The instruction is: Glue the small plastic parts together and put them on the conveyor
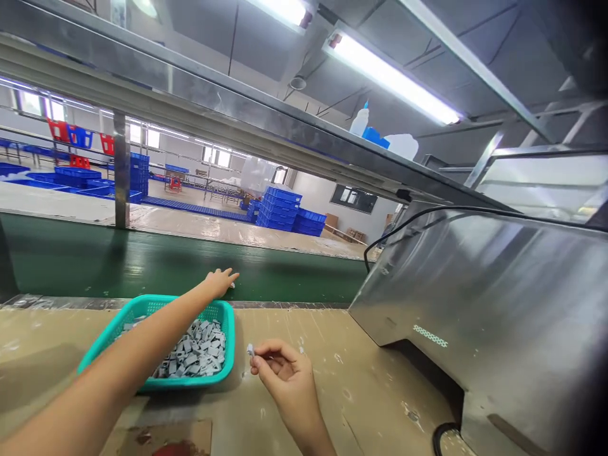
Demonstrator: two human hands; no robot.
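From my head camera, the left hand [220,283] reaches across the teal plastic basket [228,335] and lies open and spread at the near edge of the green conveyor belt [142,266]. A small pale bit [232,285] shows beside it, too small for me to make out. The right hand [285,377] is closed in a pinch on a small grey-white piece [249,349], just beside the basket and above the scuffed worktable [304,415]. The left forearm hides part of the heap of grey pieces [190,351] in the basket. The steel housing [451,304] blocks the view to the right.
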